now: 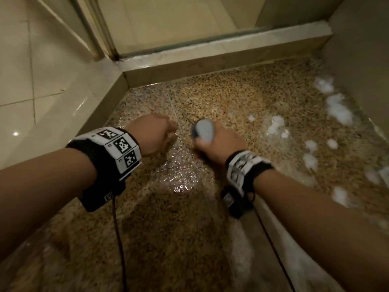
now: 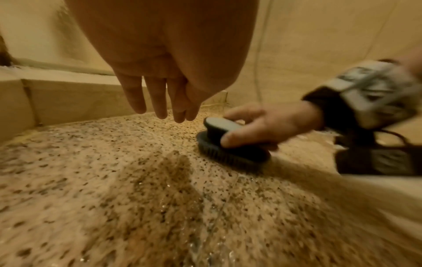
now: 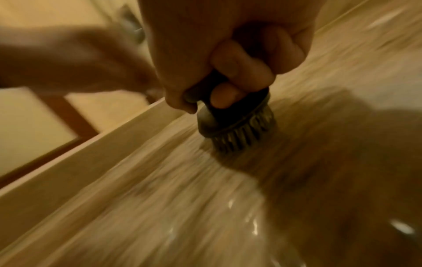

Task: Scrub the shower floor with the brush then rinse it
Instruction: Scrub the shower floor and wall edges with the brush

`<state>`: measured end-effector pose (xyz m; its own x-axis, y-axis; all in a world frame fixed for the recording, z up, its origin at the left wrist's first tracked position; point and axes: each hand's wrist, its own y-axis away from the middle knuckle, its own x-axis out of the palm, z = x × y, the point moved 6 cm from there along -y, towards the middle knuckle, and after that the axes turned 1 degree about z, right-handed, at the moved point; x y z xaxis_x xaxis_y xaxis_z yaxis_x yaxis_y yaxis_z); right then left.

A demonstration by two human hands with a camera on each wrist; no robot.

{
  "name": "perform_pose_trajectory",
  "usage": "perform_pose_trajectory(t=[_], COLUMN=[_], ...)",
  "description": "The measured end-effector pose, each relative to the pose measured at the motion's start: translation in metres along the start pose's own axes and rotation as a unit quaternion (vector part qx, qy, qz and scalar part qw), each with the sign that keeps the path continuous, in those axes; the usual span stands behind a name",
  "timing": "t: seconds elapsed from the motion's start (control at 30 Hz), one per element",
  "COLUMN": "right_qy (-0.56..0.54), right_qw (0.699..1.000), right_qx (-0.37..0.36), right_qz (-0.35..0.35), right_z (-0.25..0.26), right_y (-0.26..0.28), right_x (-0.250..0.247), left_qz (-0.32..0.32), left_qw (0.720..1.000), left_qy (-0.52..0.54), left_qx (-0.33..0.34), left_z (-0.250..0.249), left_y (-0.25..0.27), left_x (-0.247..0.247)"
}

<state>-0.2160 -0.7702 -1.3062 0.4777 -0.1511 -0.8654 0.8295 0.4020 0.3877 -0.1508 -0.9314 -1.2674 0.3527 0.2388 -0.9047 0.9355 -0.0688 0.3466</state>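
Note:
My right hand grips the grey handle of a dark scrub brush, fingers curled round it. The brush stands bristles down on the wet speckled shower floor. In the right wrist view the brush and floor are streaked with motion blur. My left hand hangs just left of the brush, above the floor, holding nothing. Its fingers hang straight and relaxed, pointing down.
White foam clumps lie along the right side of the floor beside the right wall. A beige tiled curb bounds the far side, a lower ledge the left. A sliding-door frame stands at the far left corner.

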Motion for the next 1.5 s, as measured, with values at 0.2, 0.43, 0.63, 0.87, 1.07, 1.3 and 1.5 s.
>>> perform_pose_trajectory(t=[0.2,0.43,0.63,0.87,1.07,1.3,1.5], right_qy=[0.003,-0.004,-0.016,-0.084,-0.154,-0.116,-0.068], right_qw=[0.996,0.998,1.0,0.993,0.986,0.987,0.982], right_qx=[0.084,0.049,0.019,0.082,0.066,0.077,0.058], right_qz=[-0.036,-0.024,-0.002,-0.017,-0.006,0.076,0.165], right_z=[-0.034,-0.025,-0.033,-0.123,-0.145,-0.13,-0.098], right_y=[-0.032,-0.033,-0.019,-0.002,0.02,0.044,0.101], right_x=[-0.029,-0.027,-0.021,-0.05,-0.057,-0.035,0.012], left_qz=[-0.006,0.092,0.118,0.075,0.069,0.219,0.362], left_qw=[0.998,0.97,0.955,0.967,0.92,0.882,0.805], left_qy=[-0.056,-0.204,-0.261,-0.218,-0.238,-0.224,-0.256], left_qx=[-0.029,-0.093,-0.082,0.112,0.303,0.353,0.393], left_z=[-0.016,-0.051,-0.076,-0.151,-0.222,-0.212,-0.212], left_y=[-0.006,-0.015,-0.044,-0.107,-0.141,-0.124,-0.068], left_x=[-0.025,-0.029,-0.041,-0.006,-0.014,0.017,0.064])
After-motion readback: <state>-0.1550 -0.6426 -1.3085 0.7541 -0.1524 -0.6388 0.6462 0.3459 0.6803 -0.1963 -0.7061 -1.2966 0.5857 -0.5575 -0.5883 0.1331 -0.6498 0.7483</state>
